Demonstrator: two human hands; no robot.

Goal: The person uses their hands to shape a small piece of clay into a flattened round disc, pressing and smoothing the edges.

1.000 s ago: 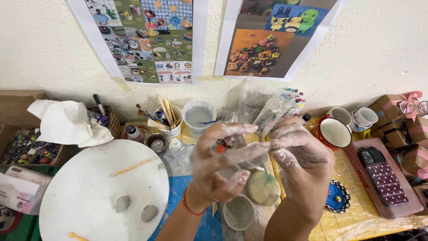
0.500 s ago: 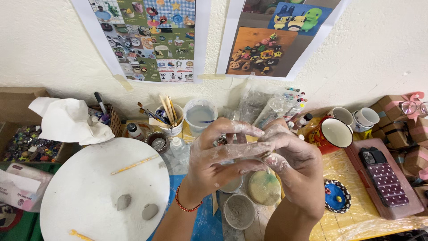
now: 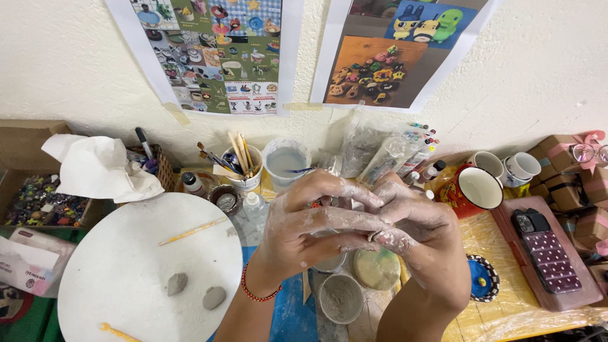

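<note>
While my left hand (image 3: pixel 310 225) wrapped over the right hand (image 3: pixel 421 237), both were coated in pale wet clay and pressed together above the middle of the table (image 3: pixel 500 310). A small grey bit of clay (image 3: pixel 373 235) showed between the fingers where the hands met; I could not tell how much more lay hidden inside the clasp. To do this step well, I judged that pressure should be even and light, with the piece turned between the fingertips so that it did not crack or flatten.

Counted left to right: one round white board (image 3: pixel 120 272) carried two grey clay lumps (image 3: pixel 177 283) and two wooden sticks (image 3: pixel 190 232). One cup of brushes (image 3: pixel 244 163) stood beside one cup of cloudy water (image 3: pixel 286 162). Below my hands sat two small clay-smeared pots (image 3: pixel 341 297). Right of them stood one red mug (image 3: pixel 472 190) and two white cups (image 3: pixel 522 166).
</note>
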